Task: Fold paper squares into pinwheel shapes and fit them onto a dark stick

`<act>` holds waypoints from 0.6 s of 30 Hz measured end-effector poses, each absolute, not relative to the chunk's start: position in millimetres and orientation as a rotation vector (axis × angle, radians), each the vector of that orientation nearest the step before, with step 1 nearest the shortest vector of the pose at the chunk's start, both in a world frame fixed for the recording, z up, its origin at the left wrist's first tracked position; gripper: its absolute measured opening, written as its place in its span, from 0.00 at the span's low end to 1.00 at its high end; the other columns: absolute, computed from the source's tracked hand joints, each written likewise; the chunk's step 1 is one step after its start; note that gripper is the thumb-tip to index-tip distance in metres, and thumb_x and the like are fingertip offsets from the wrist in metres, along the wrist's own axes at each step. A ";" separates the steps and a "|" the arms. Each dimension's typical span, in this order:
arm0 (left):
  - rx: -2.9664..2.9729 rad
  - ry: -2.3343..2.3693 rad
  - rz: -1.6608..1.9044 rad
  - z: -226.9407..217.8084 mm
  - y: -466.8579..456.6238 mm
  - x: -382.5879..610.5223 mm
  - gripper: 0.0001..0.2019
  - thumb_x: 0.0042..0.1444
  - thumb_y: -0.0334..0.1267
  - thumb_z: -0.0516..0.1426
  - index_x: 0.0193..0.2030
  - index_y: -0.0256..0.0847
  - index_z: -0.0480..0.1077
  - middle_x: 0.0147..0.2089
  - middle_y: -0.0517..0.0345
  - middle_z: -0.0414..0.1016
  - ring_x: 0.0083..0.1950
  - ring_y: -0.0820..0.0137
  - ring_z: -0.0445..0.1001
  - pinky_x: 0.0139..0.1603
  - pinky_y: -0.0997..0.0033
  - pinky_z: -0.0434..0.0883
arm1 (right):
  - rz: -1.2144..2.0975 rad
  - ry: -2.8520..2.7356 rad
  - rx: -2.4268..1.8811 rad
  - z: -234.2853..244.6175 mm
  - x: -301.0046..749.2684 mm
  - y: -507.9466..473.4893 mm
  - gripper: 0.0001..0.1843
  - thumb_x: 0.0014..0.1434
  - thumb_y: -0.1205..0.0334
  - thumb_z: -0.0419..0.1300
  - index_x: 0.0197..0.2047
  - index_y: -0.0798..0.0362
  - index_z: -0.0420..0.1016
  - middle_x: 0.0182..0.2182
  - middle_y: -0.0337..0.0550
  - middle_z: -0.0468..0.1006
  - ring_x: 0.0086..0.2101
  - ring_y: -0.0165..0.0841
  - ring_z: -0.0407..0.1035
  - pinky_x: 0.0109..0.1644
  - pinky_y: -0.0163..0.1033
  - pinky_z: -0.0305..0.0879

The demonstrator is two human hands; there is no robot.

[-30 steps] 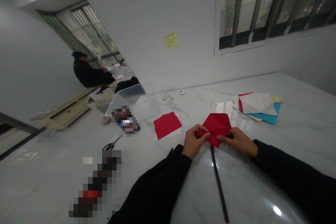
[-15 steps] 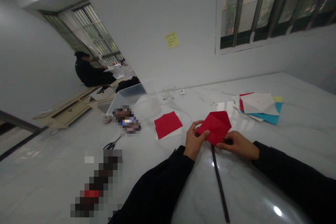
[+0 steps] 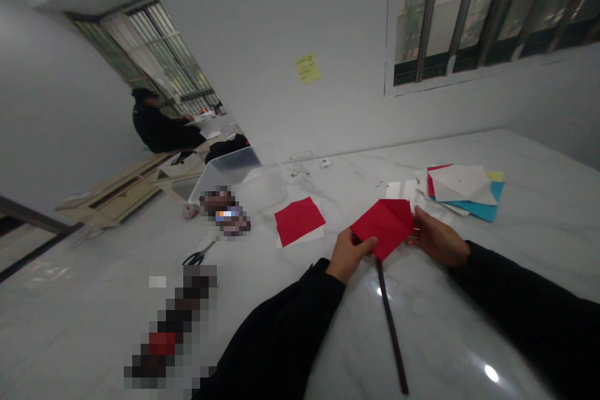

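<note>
A folded sheet of red paper (image 3: pixel 382 225), with a crease and flap toward its upper right, is held just above the table. My left hand (image 3: pixel 349 255) pinches its left side, thumb on the front and fingers behind. At the right edge, my right hand (image 3: pixel 438 237) has its thumb near the upper corner and its fingertips partly behind the paper. A dark brown strip (image 3: pixel 391 328) lies below the paper, running toward me; its upper end is hidden. Left of my hands, another red sheet (image 3: pixel 300 220) rests on a white sheet (image 3: pixel 302 237).
A pile of coloured paper (image 3: pixel 464 186) lies at the right. Scissors (image 3: pixel 199 256) and blurred-out items are on the left, near a clear plastic bin (image 3: pixel 229 165). A small white block (image 3: pixel 324 164) sits by the wall. A person (image 3: pixel 162 122) sits far left.
My right hand has moved up from the paper's bottom corner to its right edge. The red paper has turned slightly, still in my left hand.
</note>
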State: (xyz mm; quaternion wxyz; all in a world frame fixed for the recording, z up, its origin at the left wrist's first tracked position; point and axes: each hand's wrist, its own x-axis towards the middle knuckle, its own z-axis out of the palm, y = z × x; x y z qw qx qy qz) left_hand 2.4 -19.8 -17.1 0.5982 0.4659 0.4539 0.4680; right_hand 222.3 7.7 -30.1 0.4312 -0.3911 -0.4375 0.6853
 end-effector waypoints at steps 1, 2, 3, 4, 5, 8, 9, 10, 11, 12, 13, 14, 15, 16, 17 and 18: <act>1.097 1.044 1.075 -17.4 -19.6 2.2 0.20 0.43 0.44 0.70 0.40 0.33 0.75 0.35 0.50 0.79 0.31 0.69 0.73 0.34 0.69 0.69 | 1.703 -1.133 -0.977 -30.5 222.6 7.8 0.28 0.61 0.33 0.54 0.46 0.48 0.77 0.41 0.47 0.80 0.36 0.39 0.74 0.36 0.42 0.70; 1.117 1.029 1.062 -17.4 -19.8 2.3 0.20 0.44 0.44 0.70 0.40 0.33 0.75 0.36 0.50 0.79 0.32 0.68 0.74 0.36 0.68 0.70 | 1.686 -1.186 -0.977 -30.4 222.4 7.1 0.26 0.60 0.35 0.56 0.43 0.49 0.78 0.38 0.46 0.81 0.36 0.40 0.74 0.38 0.43 0.71; 1.144 1.008 1.046 -17.2 -20.4 2.8 0.19 0.44 0.43 0.70 0.40 0.34 0.76 0.37 0.50 0.80 0.34 0.66 0.75 0.38 0.66 0.71 | 1.671 -1.249 -0.971 -29.8 221.7 5.6 0.25 0.59 0.36 0.58 0.42 0.49 0.79 0.36 0.46 0.81 0.36 0.41 0.74 0.40 0.44 0.71; 1.172 0.984 1.028 -16.8 -21.1 3.4 0.19 0.45 0.43 0.69 0.41 0.34 0.76 0.39 0.49 0.80 0.37 0.65 0.76 0.41 0.65 0.72 | 1.662 -1.314 -0.960 -28.6 220.8 3.7 0.23 0.58 0.38 0.60 0.41 0.50 0.79 0.35 0.45 0.81 0.37 0.41 0.74 0.43 0.46 0.71; 1.196 0.963 1.013 -16.3 -21.9 4.2 0.19 0.46 0.42 0.69 0.43 0.34 0.77 0.41 0.48 0.81 0.39 0.63 0.77 0.45 0.63 0.72 | 1.659 -1.377 -0.947 -27.0 219.7 1.5 0.23 0.57 0.39 0.62 0.41 0.51 0.80 0.36 0.45 0.82 0.38 0.42 0.75 0.47 0.48 0.71; 1.213 0.920 1.001 -15.5 -23.3 5.5 0.21 0.47 0.41 0.68 0.47 0.35 0.77 0.47 0.46 0.81 0.45 0.60 0.78 0.52 0.59 0.72 | 1.639 -1.521 -0.937 -23.1 216.4 -3.5 0.22 0.56 0.42 0.65 0.43 0.52 0.81 0.39 0.46 0.83 0.40 0.43 0.76 0.52 0.51 0.70; 1.205 0.916 1.012 -15.6 -23.1 5.4 0.21 0.47 0.42 0.68 0.48 0.35 0.77 0.48 0.45 0.81 0.46 0.60 0.78 0.53 0.58 0.72 | 1.622 -1.550 -0.948 -22.7 215.4 -4.4 0.23 0.56 0.42 0.65 0.44 0.52 0.81 0.39 0.46 0.83 0.41 0.43 0.76 0.51 0.51 0.70; 1.198 0.916 1.025 -16.0 -22.6 5.1 0.22 0.47 0.42 0.68 0.49 0.35 0.77 0.49 0.45 0.80 0.47 0.59 0.79 0.53 0.58 0.72 | 1.597 -1.566 -0.966 -22.8 214.5 -4.9 0.23 0.56 0.43 0.66 0.44 0.53 0.81 0.39 0.46 0.83 0.41 0.43 0.77 0.51 0.51 0.71; 1.197 0.918 1.036 -16.5 -21.8 4.5 0.23 0.48 0.43 0.68 0.49 0.35 0.77 0.49 0.44 0.80 0.47 0.58 0.79 0.54 0.57 0.72 | 1.567 -1.582 -0.987 -23.3 213.6 -5.0 0.22 0.56 0.43 0.66 0.44 0.53 0.81 0.40 0.46 0.84 0.41 0.43 0.77 0.50 0.51 0.71; 1.201 0.922 1.042 -17.1 -20.9 3.9 0.23 0.48 0.43 0.68 0.50 0.35 0.77 0.50 0.43 0.80 0.47 0.58 0.79 0.54 0.56 0.72 | 1.534 -1.597 -1.006 -23.9 212.8 -4.9 0.22 0.56 0.43 0.65 0.44 0.53 0.81 0.40 0.46 0.84 0.41 0.43 0.77 0.49 0.50 0.72; 1.208 0.928 1.046 -17.6 -20.0 3.2 0.23 0.48 0.44 0.68 0.49 0.35 0.77 0.50 0.43 0.80 0.47 0.57 0.79 0.54 0.56 0.72 | 1.504 -1.612 -1.015 -24.4 212.1 -4.7 0.22 0.56 0.43 0.65 0.45 0.52 0.81 0.40 0.46 0.84 0.41 0.43 0.77 0.48 0.50 0.72; 1.214 0.934 1.046 -18.1 -19.0 2.6 0.23 0.48 0.44 0.68 0.49 0.34 0.77 0.50 0.42 0.80 0.47 0.57 0.79 0.53 0.56 0.72 | 1.479 -1.624 -1.016 -24.6 211.5 -4.5 0.22 0.57 0.43 0.65 0.45 0.52 0.82 0.40 0.46 0.84 0.40 0.42 0.77 0.47 0.49 0.72; 1.219 0.940 1.042 -18.5 -18.2 2.1 0.23 0.48 0.44 0.68 0.49 0.34 0.77 0.50 0.42 0.80 0.47 0.57 0.79 0.53 0.56 0.72 | 1.461 -1.631 -1.011 -24.6 211.0 -4.2 0.22 0.57 0.43 0.64 0.45 0.52 0.82 0.40 0.45 0.84 0.40 0.42 0.77 0.46 0.48 0.73; 1.220 0.946 1.043 -18.8 -17.4 1.8 0.22 0.48 0.44 0.69 0.48 0.34 0.77 0.50 0.42 0.80 0.47 0.57 0.79 0.53 0.56 0.73 | 1.453 -1.631 -0.999 -24.4 210.6 -3.9 0.22 0.57 0.43 0.64 0.44 0.52 0.82 0.39 0.45 0.84 0.39 0.41 0.77 0.46 0.47 0.73; 1.220 0.948 1.040 -19.0 -16.8 1.6 0.22 0.48 0.44 0.69 0.48 0.34 0.77 0.50 0.42 0.80 0.47 0.57 0.79 0.54 0.56 0.73 | 1.448 -1.628 -0.990 -23.9 210.3 -3.7 0.22 0.57 0.42 0.64 0.44 0.52 0.82 0.39 0.44 0.84 0.39 0.41 0.77 0.45 0.46 0.73; 1.218 0.947 1.041 -19.1 -16.3 1.5 0.22 0.48 0.43 0.69 0.48 0.34 0.77 0.50 0.42 0.80 0.47 0.57 0.79 0.54 0.56 0.73 | 1.446 -1.626 -0.985 -23.2 210.1 -3.6 0.23 0.56 0.42 0.64 0.44 0.52 0.82 0.38 0.44 0.84 0.39 0.41 0.77 0.45 0.46 0.73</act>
